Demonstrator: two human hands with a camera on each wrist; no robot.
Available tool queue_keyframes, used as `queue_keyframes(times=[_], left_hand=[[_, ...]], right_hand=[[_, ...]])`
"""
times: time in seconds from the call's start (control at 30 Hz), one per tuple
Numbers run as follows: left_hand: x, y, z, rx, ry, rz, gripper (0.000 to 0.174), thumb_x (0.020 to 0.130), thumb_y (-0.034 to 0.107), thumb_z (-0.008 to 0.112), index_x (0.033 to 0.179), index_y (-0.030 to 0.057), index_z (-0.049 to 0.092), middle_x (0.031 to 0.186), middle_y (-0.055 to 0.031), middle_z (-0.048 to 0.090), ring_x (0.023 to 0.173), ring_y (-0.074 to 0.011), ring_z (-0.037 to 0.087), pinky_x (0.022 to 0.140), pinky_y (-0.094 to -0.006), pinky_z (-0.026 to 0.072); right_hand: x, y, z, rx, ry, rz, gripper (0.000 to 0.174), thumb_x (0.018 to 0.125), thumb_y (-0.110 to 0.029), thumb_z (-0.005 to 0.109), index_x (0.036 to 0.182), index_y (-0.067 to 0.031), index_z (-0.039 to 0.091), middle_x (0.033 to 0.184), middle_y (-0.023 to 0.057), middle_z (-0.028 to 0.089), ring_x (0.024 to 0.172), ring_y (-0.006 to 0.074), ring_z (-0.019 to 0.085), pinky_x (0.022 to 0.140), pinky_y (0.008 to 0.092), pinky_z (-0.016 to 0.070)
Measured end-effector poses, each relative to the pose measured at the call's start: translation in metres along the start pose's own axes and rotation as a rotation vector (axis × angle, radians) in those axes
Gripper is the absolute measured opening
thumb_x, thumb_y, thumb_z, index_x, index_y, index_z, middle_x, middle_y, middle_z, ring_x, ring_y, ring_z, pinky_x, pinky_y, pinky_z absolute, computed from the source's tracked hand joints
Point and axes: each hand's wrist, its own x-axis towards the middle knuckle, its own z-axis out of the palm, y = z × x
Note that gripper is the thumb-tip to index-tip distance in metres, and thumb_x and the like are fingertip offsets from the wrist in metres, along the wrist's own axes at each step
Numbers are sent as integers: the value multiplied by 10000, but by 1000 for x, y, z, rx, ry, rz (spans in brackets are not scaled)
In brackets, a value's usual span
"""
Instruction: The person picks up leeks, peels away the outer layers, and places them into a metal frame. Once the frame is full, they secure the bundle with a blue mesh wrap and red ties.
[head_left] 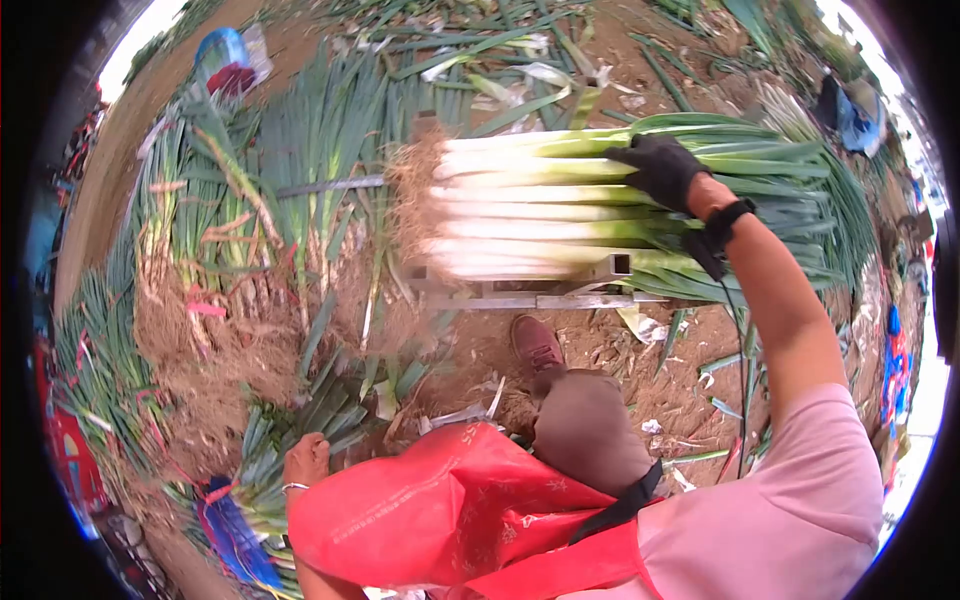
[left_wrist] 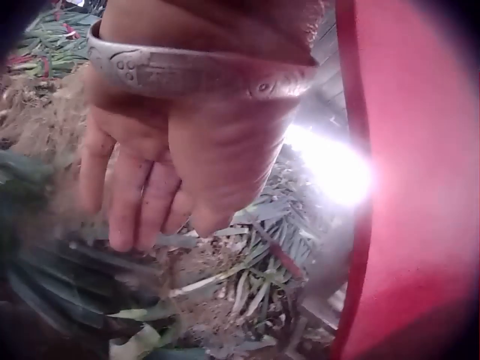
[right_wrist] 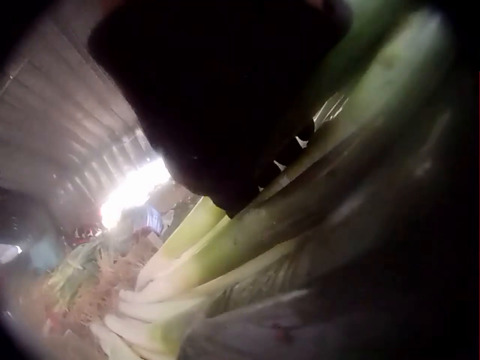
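A thick row of leeks (head_left: 530, 205) lies across a metal frame (head_left: 615, 268), roots to the left and green leaves to the right. My right hand (head_left: 663, 172), in a black glove, rests on the far side of the row, where white turns to green. In the right wrist view its dark fingers reach over the pale stalks (right_wrist: 172, 277); I cannot tell whether they grip one. My bare left hand (head_left: 307, 460) hangs loosely beside a red apron (head_left: 430, 510), holding nothing. The left wrist view shows its relaxed fingers (left_wrist: 127, 210) below a silver bangle (left_wrist: 195, 73).
Leeks with muddy roots (head_left: 220, 330) cover the ground on the left, some tied with pink strips. A blue wrapping (head_left: 235, 530) lies near my left hand. Loose leaves (head_left: 480, 75) litter the soil beyond the frame. A cable (head_left: 745, 390) hangs from my right wrist.
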Motion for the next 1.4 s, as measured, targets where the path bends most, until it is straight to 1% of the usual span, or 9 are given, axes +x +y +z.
queue_keyframes(times=[0.07, 0.17, 0.2, 0.27, 0.43, 0.73, 0.83, 1.07, 1.4], left_hand=[[-36, 2, 25, -540, 154, -84, 299, 878, 269, 605, 1052, 32, 663, 961, -194, 689, 885, -354, 668, 770, -385, 528], [-63, -7, 26, -242, 45, 176, 278, 880, 265, 587, 1015, 39, 675, 974, -153, 702, 849, -294, 673, 708, -403, 520], [-65, -104, 111, -983, -19, -246, 307, 864, 294, 592, 1029, 47, 671, 990, -204, 687, 910, -366, 661, 731, -431, 520], [-80, -75, 84, -71, -87, -160, 309, 865, 285, 566, 1052, 56, 655, 1057, -241, 640, 1011, -435, 592, 809, -470, 503], [-123, -82, 104, -90, -67, -280, 287, 858, 273, 578, 1013, 43, 654, 991, -241, 657, 937, -449, 607, 789, -475, 498], [-129, -114, 125, -232, -124, -322, 278, 858, 281, 591, 981, 39, 652, 965, -238, 660, 908, -444, 612, 775, -475, 496], [-145, -118, 129, -223, -147, -394, 276, 858, 284, 595, 970, 37, 651, 956, -236, 662, 899, -442, 614, 771, -474, 495], [-180, -127, 150, -288, -109, -469, 274, 858, 290, 605, 945, 34, 649, 936, -234, 665, 876, -438, 618, 760, -474, 493], [-124, -188, 136, -431, 596, -743, 331, 859, 354, 644, 819, 27, 617, 840, -205, 664, 791, -397, 626, 717, -465, 480]], right_hand=[[5, -2, -5, -48, -9, -50, 456, 857, -233, 640, 1304, -194, 561, 974, 147, 639, 906, 333, 617, 811, 436, 501], [8, 10, 19, 154, 37, -60, 422, 855, -213, 643, 1247, -64, 598, 1145, 238, 614, 1031, 421, 555, 904, 469, 442], [8, 6, 14, 144, 11, -12, 409, 879, -221, 621, 1253, -57, 595, 1150, 241, 611, 1056, 413, 559, 924, 453, 439], [14, 21, 24, -14, 99, -269, 425, 898, -226, 587, 1297, -83, 561, 1140, 241, 610, 1044, 422, 566, 918, 460, 441], [62, 58, 56, -143, -375, 163, 431, 915, -189, 551, 1327, -64, 519, 1200, 260, 580, 1152, 398, 528, 952, 433, 429], [32, -18, -45, -187, 66, 28, 435, 785, -134, 667, 1193, -52, 542, 1123, 205, 551, 975, 422, 563, 808, 497, 466], [42, -16, -27, -293, -22, -87, 511, 866, -165, 586, 1363, -134, 473, 1355, 187, 499, 1116, 388, 582, 926, 443, 492], [23, -15, 16, 198, -101, -23, 393, 914, -165, 575, 1305, -120, 567, 1075, 208, 627, 971, 360, 586, 877, 443, 448], [54, 97, 27, -25, 22, 11, 359, 921, -138, 594, 1263, -32, 579, 1253, 108, 599, 1185, 241, 539, 1032, 337, 391]])
